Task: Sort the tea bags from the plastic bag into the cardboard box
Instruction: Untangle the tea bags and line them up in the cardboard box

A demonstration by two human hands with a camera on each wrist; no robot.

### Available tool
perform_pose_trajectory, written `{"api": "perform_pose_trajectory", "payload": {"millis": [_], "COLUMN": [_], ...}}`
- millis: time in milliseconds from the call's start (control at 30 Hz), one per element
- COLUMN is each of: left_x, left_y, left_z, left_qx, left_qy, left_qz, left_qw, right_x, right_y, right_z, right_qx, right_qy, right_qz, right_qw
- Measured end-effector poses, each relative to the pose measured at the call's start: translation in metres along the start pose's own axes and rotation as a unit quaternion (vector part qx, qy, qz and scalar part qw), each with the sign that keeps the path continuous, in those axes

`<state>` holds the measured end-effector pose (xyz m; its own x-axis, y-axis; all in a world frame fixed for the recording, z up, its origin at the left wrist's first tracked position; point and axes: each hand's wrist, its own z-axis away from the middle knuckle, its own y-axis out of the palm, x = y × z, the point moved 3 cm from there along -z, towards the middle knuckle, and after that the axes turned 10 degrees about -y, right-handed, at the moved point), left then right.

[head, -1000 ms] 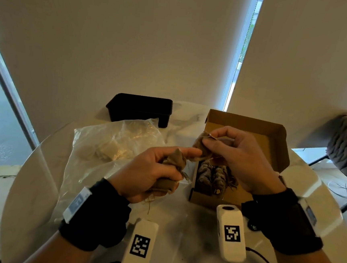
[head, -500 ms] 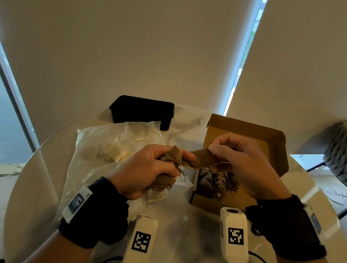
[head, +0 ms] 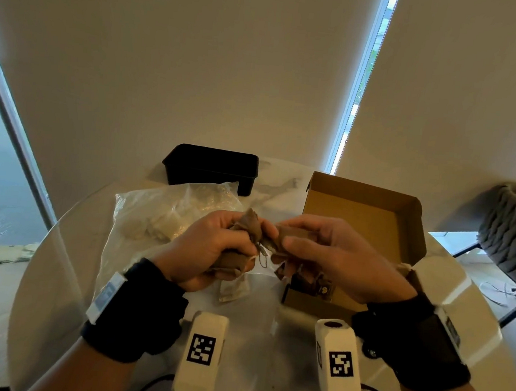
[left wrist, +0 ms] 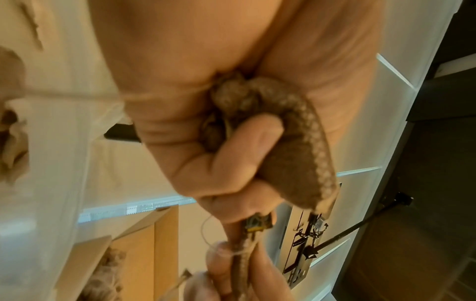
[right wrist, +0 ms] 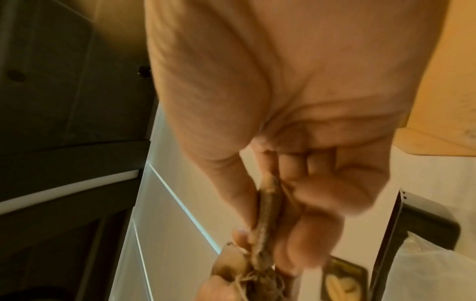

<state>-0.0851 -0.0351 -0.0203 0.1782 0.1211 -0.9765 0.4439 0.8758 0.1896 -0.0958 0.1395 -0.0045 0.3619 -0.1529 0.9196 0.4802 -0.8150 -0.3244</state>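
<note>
Two hands meet above the middle of the worktop, each closed on brown tea bags. The left hand has its grip curled round a bunch of tea bags, with strings and a paper tag dangling below the fist; the left wrist view shows the fingers wrapped round the crumpled brown pouches. The right hand pinches one tea bag flat between thumb and fingers, its end touching the left hand's bunch. At 1 o'clock from the hands lies the open cardboard box, with more dark tea bags at its near end. At 10 o'clock lies the plastic bag, pale bags inside. Beyond it, at 11 o'clock, stands a black container.
</note>
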Motion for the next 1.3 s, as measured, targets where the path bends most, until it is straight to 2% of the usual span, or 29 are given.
{"api": "perform_pose_trajectory", "payload": {"millis": [67,167,267,367,467,567,667,733,800,867,933,1000,1133,1300], "left_x": [-0.001,-0.002,-0.002,0.001,0.007,0.006,0.001,-0.006,-0.012,-0.017,-0.021,-0.025,-0.035,-0.045], "left_y": [-0.004,-0.01,-0.008,0.004,0.015,0.017,0.011,0.009,0.007,0.006,0.005,-0.001,-0.018,-0.023], "left_z": [0.0,-0.001,0.002,0.002,-0.003,-0.003,-0.001,0.001,0.004,0.007,0.01,0.014,0.024,0.028], "left_qx": [-0.029,-0.082,-0.069,-0.026,-0.004,-0.025,-0.03,-0.003,0.019,0.029,0.033,0.02,-0.029,-0.067], "left_qy": [0.004,0.02,0.015,0.005,0.012,0.013,0.002,-0.001,-0.001,-0.005,-0.013,-0.016,-0.011,-0.014], "left_qz": [0.007,0.013,0.011,-0.005,0.003,0.053,0.061,0.064,0.052,0.02,-0.008,-0.032,-0.113,-0.211], "left_qw": [1.0,0.996,0.997,1.0,1.0,0.998,0.998,0.998,0.998,0.999,0.999,0.999,0.993,0.975], "right_x": [0.002,0.001,-0.004,-0.008,-0.006,-0.005,0.0,0.007,0.009,0.01,0.009,0.008,0.009,0.02], "right_y": [-0.005,-0.013,-0.014,-0.004,0.008,0.006,-0.012,-0.02,-0.017,-0.003,0.011,0.013,-0.006,-0.033], "right_z": [0.0,0.001,0.0,-0.001,0.0,0.002,0.003,0.001,-0.003,-0.005,-0.005,-0.001,0.014,0.027], "right_qx": [-0.068,-0.159,-0.244,-0.276,-0.262,-0.245,-0.242,-0.179,-0.075,0.021,0.063,0.061,0.044,-0.035], "right_qy": [-0.013,-0.027,-0.035,-0.037,-0.054,-0.035,-0.024,-0.024,-0.007,-0.008,-0.025,-0.039,-0.018,-0.047], "right_qz": [-0.007,-0.075,-0.127,-0.157,-0.143,-0.108,-0.121,-0.044,0.08,0.15,0.181,0.22,0.208,0.19], "right_qw": [0.998,0.984,0.961,0.948,0.953,0.963,0.962,0.983,0.994,0.988,0.981,0.973,0.977,0.98]}}
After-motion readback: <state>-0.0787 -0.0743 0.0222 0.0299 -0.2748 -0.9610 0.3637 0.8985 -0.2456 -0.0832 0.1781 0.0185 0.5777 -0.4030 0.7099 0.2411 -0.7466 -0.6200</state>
